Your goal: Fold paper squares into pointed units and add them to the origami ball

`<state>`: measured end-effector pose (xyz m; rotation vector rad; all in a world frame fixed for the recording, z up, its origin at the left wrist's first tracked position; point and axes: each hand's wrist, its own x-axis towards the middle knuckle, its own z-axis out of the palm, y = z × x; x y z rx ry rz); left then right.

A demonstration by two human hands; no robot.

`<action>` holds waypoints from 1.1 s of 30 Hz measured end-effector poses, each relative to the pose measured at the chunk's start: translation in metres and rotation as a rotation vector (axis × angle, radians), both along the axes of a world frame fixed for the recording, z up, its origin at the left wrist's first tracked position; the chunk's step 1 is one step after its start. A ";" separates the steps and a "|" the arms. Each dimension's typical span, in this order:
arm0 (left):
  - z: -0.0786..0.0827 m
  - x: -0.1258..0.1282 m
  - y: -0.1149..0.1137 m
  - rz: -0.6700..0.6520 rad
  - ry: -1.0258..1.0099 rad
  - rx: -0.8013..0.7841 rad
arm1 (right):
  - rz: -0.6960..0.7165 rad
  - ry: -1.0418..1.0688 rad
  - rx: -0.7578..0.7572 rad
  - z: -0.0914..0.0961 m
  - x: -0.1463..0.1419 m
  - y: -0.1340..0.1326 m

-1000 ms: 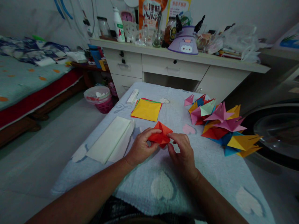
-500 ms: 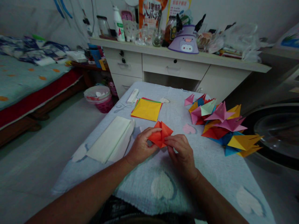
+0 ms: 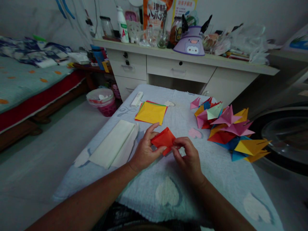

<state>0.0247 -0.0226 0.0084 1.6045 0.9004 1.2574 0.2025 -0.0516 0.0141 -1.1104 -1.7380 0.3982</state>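
A folded piece of red-orange paper is held just above the towel-covered table between both hands. My left hand grips its left side, thumb under and fingers curled over the top edge. My right hand pinches its right corner with thumb and forefinger. A stack of coloured paper squares, yellow on top, lies beyond the hands. To the right sits a pile of folded pointed paper pieces in pink, yellow, red and blue.
A folded white cloth lies at the left of the table, a small white tube near the far edge. Behind stands a white desk crowded with bottles and jars. A bed and a pink bin are at the left.
The red-orange paper has been turned and flattened between the hands; its open pointed flaps have closed into a flatter shape. My left fingers have moved up over its top edge.
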 end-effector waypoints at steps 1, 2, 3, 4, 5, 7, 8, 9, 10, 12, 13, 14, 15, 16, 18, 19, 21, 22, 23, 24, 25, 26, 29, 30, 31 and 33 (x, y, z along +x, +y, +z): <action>0.000 0.000 0.000 0.004 -0.012 -0.008 | -0.028 0.031 -0.031 -0.001 0.000 0.000; 0.001 0.001 -0.001 0.006 -0.021 -0.015 | -0.055 0.061 -0.060 -0.002 0.001 0.001; 0.001 0.001 -0.001 0.007 -0.024 -0.019 | -0.074 0.096 -0.092 -0.003 0.002 0.002; 0.001 0.001 -0.001 0.007 -0.022 -0.018 | -0.080 0.137 -0.129 -0.004 0.002 0.002; 0.001 0.002 -0.002 0.006 -0.012 -0.013 | -0.064 0.186 -0.175 -0.005 0.003 0.004; 0.001 0.002 -0.002 0.003 0.028 0.001 | 0.012 0.293 -0.288 -0.007 0.003 0.006; 0.001 0.003 -0.003 0.002 0.049 0.007 | 0.060 0.333 -0.350 -0.008 0.004 0.007; 0.001 0.003 -0.003 0.000 0.065 0.010 | 0.106 0.359 -0.410 -0.008 0.004 0.008; 0.001 0.003 -0.003 -0.002 0.071 0.005 | 0.144 0.375 -0.465 -0.009 0.004 0.009; 0.002 0.003 -0.003 -0.007 0.037 -0.036 | 0.191 0.407 -0.544 -0.010 0.004 0.009; 0.003 0.002 -0.002 -0.012 -0.001 -0.076 | 0.201 0.432 -0.564 -0.010 0.004 0.009; 0.003 0.002 -0.001 -0.020 -0.040 -0.127 | 0.206 0.464 -0.574 -0.010 0.004 0.009; 0.003 0.001 0.000 -0.036 -0.072 -0.183 | 0.208 0.495 -0.577 -0.011 0.004 0.009; 0.003 0.001 0.002 -0.060 -0.090 -0.239 | 0.209 0.522 -0.581 -0.011 0.004 0.009; 0.002 0.001 0.004 -0.126 -0.077 -0.324 | 0.215 0.564 -0.594 -0.011 0.004 0.008; 0.001 0.001 0.005 -0.158 -0.054 -0.347 | 0.220 0.581 -0.603 -0.010 0.004 0.008; -0.001 0.001 0.005 -0.190 0.010 -0.351 | 0.230 0.602 -0.616 -0.008 0.003 0.008; -0.001 0.002 0.005 -0.184 0.055 -0.334 | 0.233 0.608 -0.618 -0.007 0.002 0.008; -0.001 0.002 0.004 -0.170 0.104 -0.310 | 0.231 0.614 -0.612 -0.006 0.002 0.008; 0.000 0.003 0.003 -0.155 0.156 -0.284 | 0.226 0.618 -0.604 -0.005 0.002 0.008; 0.000 0.003 0.003 -0.142 0.208 -0.258 | 0.219 0.623 -0.593 -0.003 0.002 0.008; 0.002 0.003 0.002 -0.130 0.256 -0.236 | 0.212 0.629 -0.587 -0.002 0.002 0.008; 0.005 0.004 0.000 -0.122 0.339 -0.203 | 0.182 0.661 -0.577 0.001 0.005 0.009; 0.006 0.005 0.000 -0.124 0.350 -0.200 | 0.171 0.672 -0.571 0.001 0.005 0.009; 0.006 0.005 -0.001 -0.129 0.356 -0.199 | 0.161 0.679 -0.562 0.001 0.006 0.008; 0.005 0.006 0.000 -0.137 0.363 -0.200 | 0.153 0.680 -0.543 0.001 0.008 0.007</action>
